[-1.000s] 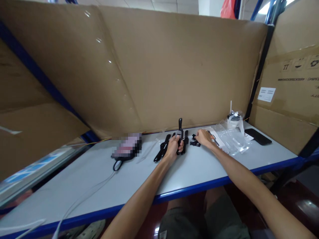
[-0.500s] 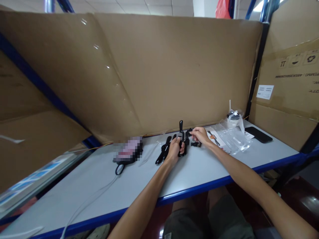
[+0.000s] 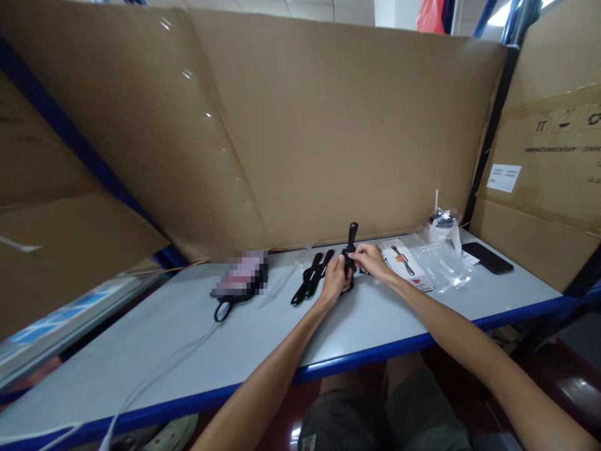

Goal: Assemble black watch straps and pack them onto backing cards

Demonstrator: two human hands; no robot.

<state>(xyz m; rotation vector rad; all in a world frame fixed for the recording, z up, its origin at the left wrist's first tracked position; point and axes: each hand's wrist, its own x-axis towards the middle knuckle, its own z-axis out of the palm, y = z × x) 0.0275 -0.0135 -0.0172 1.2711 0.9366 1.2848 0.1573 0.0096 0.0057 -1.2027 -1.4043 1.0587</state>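
Observation:
My left hand (image 3: pixel 334 279) is closed around a black spokeshave (image 3: pixel 352 234), one handle of which points up and away from me. At the tool's middle, my right hand (image 3: pixel 369 259) has its thumb and fingers pinched together against the body. A small dark part seems to be in that pinch, but the fingers cover most of it. Left of my hands, black spokeshaves (image 3: pixel 307 282) lie side by side on the table. A printed leaflet (image 3: pixel 407 264) picturing a similar tool lies just right of my right hand.
Clear plastic bags (image 3: pixel 439 260) and a black phone (image 3: pixel 487 257) are on the right of the table (image 3: pixel 253 351). A wrapped cup with a straw (image 3: pixel 444 225) stands behind them. To the left sit a blurred-out device (image 3: pixel 241 279) and a white cable (image 3: pixel 164 360). Cardboard (image 3: pixel 328 125) walls the back.
My right hand has come left, from beside the spokeshave onto its middle, bringing the small dark part. The spokeshave in my left hand has shifted slightly right and tilted. The view has moved a little.

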